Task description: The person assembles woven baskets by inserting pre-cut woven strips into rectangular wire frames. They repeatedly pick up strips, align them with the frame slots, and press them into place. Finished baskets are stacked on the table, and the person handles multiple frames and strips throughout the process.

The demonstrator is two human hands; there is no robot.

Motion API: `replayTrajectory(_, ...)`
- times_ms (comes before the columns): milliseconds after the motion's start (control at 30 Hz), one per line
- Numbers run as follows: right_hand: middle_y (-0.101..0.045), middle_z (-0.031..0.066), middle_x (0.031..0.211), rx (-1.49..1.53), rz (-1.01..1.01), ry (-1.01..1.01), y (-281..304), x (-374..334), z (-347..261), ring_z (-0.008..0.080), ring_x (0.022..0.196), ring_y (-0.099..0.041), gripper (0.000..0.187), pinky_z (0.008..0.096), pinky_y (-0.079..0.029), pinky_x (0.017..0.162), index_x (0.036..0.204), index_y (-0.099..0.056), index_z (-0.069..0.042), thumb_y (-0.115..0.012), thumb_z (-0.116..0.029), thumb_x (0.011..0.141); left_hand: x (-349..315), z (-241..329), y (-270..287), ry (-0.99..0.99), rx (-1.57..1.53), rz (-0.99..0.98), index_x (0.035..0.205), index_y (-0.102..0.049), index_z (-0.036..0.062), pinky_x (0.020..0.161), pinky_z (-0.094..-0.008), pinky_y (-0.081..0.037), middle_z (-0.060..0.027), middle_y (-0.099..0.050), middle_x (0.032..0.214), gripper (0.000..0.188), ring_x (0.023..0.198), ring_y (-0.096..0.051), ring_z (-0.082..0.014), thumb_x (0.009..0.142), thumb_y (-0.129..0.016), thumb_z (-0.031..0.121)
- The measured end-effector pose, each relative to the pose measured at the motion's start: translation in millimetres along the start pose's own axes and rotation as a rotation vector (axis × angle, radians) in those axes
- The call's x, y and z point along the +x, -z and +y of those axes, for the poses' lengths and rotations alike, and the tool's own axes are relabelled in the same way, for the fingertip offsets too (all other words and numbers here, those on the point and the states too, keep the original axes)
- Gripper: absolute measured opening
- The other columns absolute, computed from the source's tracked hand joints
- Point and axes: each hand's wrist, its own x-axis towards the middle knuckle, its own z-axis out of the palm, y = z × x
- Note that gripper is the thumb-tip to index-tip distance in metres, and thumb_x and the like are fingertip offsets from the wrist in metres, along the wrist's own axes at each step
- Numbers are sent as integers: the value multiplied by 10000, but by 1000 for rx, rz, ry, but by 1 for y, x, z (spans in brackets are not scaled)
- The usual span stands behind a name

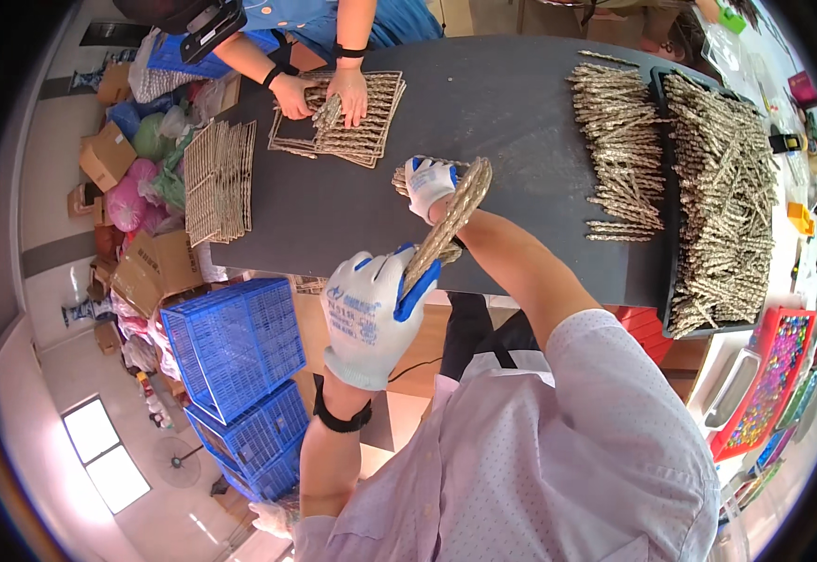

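My left hand (376,304), in a white glove with blue on the fingers, is closed around a bundle of twisted rods (453,223). The bundle is brownish and shiny, and slants up and to the right from my fist. Beyond it, over the dark table (512,108), my right hand (430,185) wears a like glove. Its fingers are curled on more twisted rods (400,179), which stick out at its left; the bundle in front hides part of them. Across the table a co-worker's hands (345,98) handle similar rods on a wire rack (385,98).
A stack of wire racks (223,178) lies at the table's left edge. Rows of twisted rods (619,150) lie on the right, beside a black tray (666,187) heaped with more. Blue crates (235,347) stand at lower left; a red bin (772,375) of colourful beads is at far right.
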Motion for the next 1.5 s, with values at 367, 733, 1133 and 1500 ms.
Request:
replayTrajectory(367, -638, 199, 1009, 173, 116, -31, -43, 15, -2, 336, 902, -656, 601, 446, -521, 738, 1191, -481, 56, -711, -304, 768, -3, -37, -1, -200, 163, 5, 933, -686, 40, 587, -384, -440, -88, -589, 671, 277, 623, -535, -276, 709, -770, 180)
replayTrajectory(733, -659, 178, 915, 266, 59, -28, -86, 5, 23, 307, 830, -668, 564, 411, -523, 669, 1182, -497, 98, -672, -284, 806, -37, -47, -1, 136, -51, 102, 900, -675, 25, 602, -400, -457, -130, -626, 715, 232, 644, -584, -302, 747, -775, 168)
replayTrajectory(1133, -673, 164, 871, 174, 109, -157, -48, 43, 17, 304, 841, -685, 551, 389, -542, 653, 1236, -489, 87, -656, -238, 824, -98, -92, -27, 768, -456, 118, 1005, -666, -22, 652, -278, -487, -93, -708, 823, 234, 702, -592, -78, 822, -727, 110)
replayTrajectory(1500, -678, 108, 1082, 546, 167, 371, -134, 68, 67, 251, 922, -669, 283, 320, -524, 792, 1150, -596, -40, -505, -228, 958, -65, -117, -59, 667, -711, 131, 1085, -646, -35, 685, -255, -502, -35, -696, 871, 272, 722, -582, -77, 829, -692, 43)
